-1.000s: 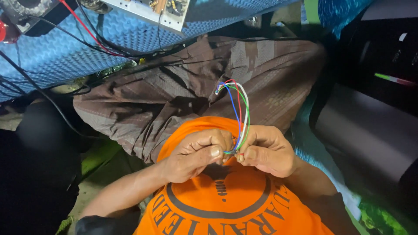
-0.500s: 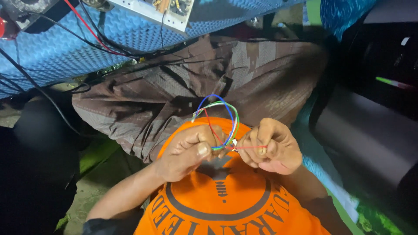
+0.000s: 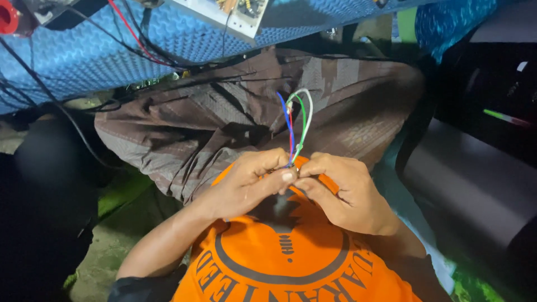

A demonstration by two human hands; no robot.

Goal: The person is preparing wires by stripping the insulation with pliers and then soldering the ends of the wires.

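Both hands have drawn back together since half a second ago, when the right hand [image 3: 344, 193] sat a little apart to the right, and the wire loop now stands narrower and more upright. The left hand [image 3: 249, 182] and right hand meet fingertip to fingertip over the lap, pinching the near ends of a small bundle of thin wires [image 3: 295, 126], blue, red, green and white, which arches up and away from the fingers. As a judgement, the ends are so fine and so tightly crowded that one could slip from the pinch, or a strand could kink or snap if it is bent too hard at the fingertips. Below the hands lies a brown patterned cloth [image 3: 196, 128] across the legs, with an orange shirt [image 3: 279, 263] nearest the camera. At the far side sits a blue foam sheet [image 3: 84, 56] carrying a pale circuit board [image 3: 235, 14] and dark cables [image 3: 72, 120]. A dark rounded case [image 3: 475, 190] fills the right, and the lighting is dim.
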